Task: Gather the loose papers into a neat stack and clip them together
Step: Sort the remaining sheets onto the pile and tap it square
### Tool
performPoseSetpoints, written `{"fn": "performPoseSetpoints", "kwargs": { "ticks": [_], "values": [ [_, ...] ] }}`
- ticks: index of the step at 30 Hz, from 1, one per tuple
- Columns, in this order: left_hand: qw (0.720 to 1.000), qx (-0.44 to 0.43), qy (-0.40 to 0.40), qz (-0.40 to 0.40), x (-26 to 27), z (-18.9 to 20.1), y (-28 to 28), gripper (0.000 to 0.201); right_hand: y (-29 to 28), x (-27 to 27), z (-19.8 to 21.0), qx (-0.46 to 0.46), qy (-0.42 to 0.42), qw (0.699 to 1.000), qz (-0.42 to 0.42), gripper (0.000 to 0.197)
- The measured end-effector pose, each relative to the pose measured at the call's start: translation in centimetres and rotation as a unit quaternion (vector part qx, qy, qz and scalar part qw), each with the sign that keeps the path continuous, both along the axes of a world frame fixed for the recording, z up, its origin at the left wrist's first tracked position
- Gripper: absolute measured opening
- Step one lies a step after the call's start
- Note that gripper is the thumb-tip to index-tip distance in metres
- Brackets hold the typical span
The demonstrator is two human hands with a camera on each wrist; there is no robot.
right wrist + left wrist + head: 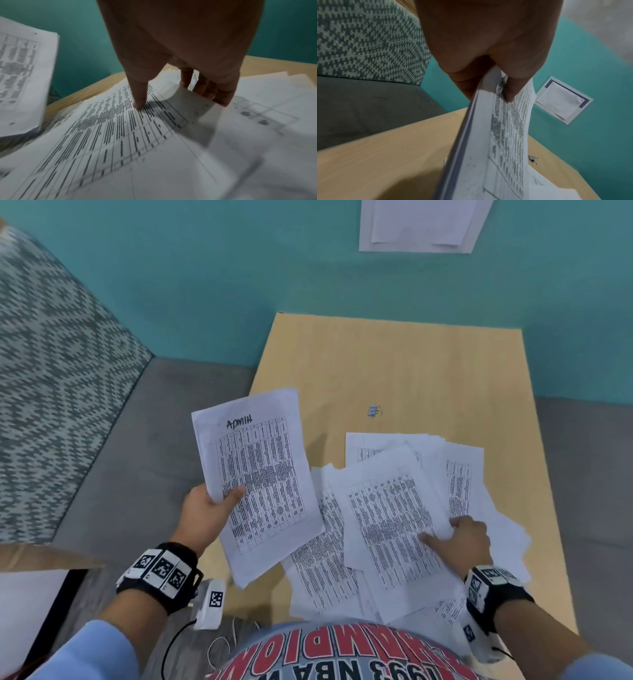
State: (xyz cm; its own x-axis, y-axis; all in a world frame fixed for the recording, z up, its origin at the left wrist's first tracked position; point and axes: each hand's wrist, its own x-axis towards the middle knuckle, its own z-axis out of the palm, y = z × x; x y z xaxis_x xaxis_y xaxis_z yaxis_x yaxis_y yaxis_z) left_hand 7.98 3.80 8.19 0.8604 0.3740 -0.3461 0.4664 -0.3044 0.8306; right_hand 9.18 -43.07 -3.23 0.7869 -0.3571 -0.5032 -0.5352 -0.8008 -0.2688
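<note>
Left hand [202,513] pinches a gathered stack [258,481], raised over the table's [428,364] left edge. Right hand [462,537] pinches the top sheet [387,508] of the loose papers [322,570] spread near. A binder clip [374,410] lies farther back.

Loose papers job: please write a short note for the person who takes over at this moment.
Left hand: grips the gathered sheets, headed "ADMIN", lifted at the table's left edge.
Right hand: pinches the top sheet of the loose pile, thumb on top, fingers under its edge.
Binder clip: lies alone on the table, beyond the pile, untouched.
Done: some sheets collected.
Left: gather the rest, square the stack, clip it.
</note>
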Motion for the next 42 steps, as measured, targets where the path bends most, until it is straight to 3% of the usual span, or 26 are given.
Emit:
{"fn": "performPoseSetpoints", "kwargs": {
  "ticks": [2,4,8,12,17,21,26,30,32,36,42],
  "values": [
    [1.0,0.001,0.006,-0.007,-0.2,0.2,-0.2,0.026,1.2,1.4,0.6,0.007,-0.017,0.999,-0.026,0.108],
    [1.0,0.004,0.008,-0.014,-0.4,0.7,-0.5,0.024,2.3,2.9,0.6,0.03,-0.019,0.998,-0.041,0.109],
    [1.0,0.002,-0.005,-0.015,-0.8,1.5,-0.6,0.019,3.4,4.6,0.3,0.105,0.001,0.992,-0.068,0.085],
    [1.0,0.001,-0.008,-0.01,-1.3,1.4,-0.5,0.021,3.5,4.4,0.3,0.129,-0.021,0.991,-0.003,0.043],
    [1.0,0.007,-0.007,-0.013,-1.6,1.2,-0.9,0.022,2.7,1.7,1.8,0.225,-0.053,0.972,0.033,0.017],
    [0.999,0.022,-0.004,-0.025,-1.3,1.3,-1.7,0.018,0.2,-0.6,2.5,0.186,-0.026,0.981,0.037,0.028],
    [0.998,0.025,-0.001,-0.053,-1.4,1.5,-3.3,0.014,-3.7,-0.2,1.0,0.088,-0.074,0.99,-0.084,0.039],
    [0.998,0.025,0.001,-0.057,-2.0,2.1,-4.4,0.03,-2.4,1.8,0.8,0.034,-0.043,0.996,-0.074,0.068],
    [0.998,0.026,0.009,-0.054,-2.3,2.2,-4.3,0.033,-1.1,2.3,1.5,0.054,-0.034,0.994,-0.086,0.075],
    [0.998,0.033,0.015,-0.051,-2.3,2.4,-4.4,0.028,-0.3,2.1,1.7,0.146,-0.056,0.978,-0.138,0.069],
    [0.998,0.041,0.003,-0.048,-1.7,2.1,-4.0,0.028,-3.2,-0.1,2.6,0.247,-0.088,0.953,-0.152,0.12]
  ]
}}
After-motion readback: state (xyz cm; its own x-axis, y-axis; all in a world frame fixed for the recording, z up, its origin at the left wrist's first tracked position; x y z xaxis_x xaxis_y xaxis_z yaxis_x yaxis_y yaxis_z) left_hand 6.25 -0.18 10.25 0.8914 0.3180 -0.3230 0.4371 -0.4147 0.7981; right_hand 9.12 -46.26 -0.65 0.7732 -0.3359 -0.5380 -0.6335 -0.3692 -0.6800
